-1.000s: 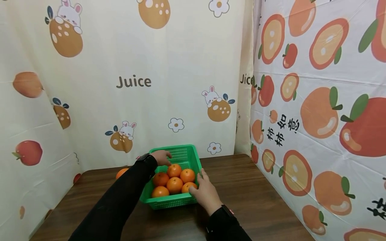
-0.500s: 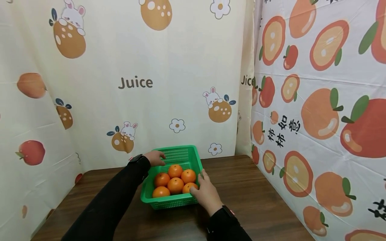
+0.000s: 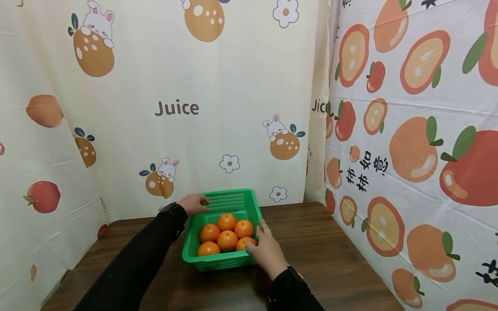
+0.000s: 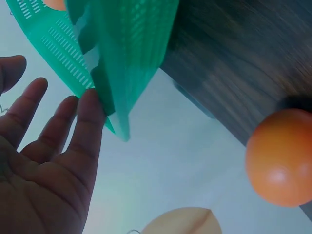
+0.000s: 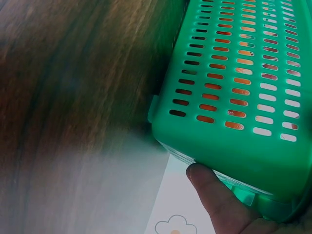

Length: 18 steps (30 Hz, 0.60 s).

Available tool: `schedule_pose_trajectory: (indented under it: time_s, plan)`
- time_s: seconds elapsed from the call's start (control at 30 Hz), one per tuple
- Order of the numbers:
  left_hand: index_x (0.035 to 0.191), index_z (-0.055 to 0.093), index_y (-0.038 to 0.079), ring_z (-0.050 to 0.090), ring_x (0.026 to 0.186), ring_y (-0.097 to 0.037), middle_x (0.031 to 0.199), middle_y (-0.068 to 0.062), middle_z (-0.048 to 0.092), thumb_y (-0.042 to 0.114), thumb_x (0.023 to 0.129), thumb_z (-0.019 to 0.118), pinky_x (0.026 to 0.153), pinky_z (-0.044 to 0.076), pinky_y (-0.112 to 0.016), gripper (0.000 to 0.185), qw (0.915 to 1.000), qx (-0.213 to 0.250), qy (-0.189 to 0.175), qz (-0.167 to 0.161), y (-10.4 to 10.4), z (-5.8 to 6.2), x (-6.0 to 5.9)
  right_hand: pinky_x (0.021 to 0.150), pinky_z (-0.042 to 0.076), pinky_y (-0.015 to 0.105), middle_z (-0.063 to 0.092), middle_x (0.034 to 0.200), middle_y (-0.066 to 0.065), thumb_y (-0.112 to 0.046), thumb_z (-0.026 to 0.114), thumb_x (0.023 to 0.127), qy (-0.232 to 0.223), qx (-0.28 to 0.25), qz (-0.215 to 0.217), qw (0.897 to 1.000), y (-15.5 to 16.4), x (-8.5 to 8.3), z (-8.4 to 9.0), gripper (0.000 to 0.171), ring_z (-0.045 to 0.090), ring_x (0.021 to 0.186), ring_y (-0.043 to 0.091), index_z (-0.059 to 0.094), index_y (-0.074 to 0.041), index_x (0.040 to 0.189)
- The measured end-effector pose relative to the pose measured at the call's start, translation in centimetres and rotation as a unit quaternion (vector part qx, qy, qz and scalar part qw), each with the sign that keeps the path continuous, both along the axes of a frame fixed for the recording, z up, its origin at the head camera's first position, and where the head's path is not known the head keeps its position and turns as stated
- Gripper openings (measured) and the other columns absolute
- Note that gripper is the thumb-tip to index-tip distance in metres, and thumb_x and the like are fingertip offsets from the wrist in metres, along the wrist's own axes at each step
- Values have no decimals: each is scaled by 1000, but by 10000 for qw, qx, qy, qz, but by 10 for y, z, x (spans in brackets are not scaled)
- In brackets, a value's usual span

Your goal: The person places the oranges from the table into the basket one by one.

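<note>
Where oranges fill it, green basket between hands.

This looks like a small staged recording corner rather than a lived-in room. Printed plastic sheets hang as walls on three sides: a cream sheet at the back with cartoon rabbits, oranges, flowers and the word "Juice", and a white sheet on the right with large orange and red fruit and Chinese characters. The sheets show fold creases and meet loosely at the corner. A dark brown wood-grain bench fills the enclosed space, carrying a green slotted plastic basket of oranges.
</note>
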<state>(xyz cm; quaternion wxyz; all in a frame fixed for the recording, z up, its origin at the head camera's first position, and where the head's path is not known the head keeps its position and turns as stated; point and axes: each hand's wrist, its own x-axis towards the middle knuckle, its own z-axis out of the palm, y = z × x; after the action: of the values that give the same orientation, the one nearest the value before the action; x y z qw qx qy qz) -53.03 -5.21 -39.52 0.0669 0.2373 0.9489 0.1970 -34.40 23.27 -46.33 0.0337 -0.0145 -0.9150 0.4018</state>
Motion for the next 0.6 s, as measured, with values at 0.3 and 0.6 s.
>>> schedule_pose_trajectory:
  time_s: [0.3,0.6]
  plan:
    - [127,73,-2,67,107,-32,121,-20,74,17,97,69,98,57,-50,37,9999,116,29,25,-15,1,-1,119,40,64,18,180,8,-34,66,94,21,10,-12,10000,1,1,1,78,46,150,42,44,-1,161]
    - [126,74,-2,68,104,-29,118,-17,75,18,97,70,96,58,-50,35,9997,84,27,214,-33,-11,1,119,39,65,17,180,8,-35,66,94,-29,4,27,10000,0,0,1,79,45,150,43,44,-1,161]
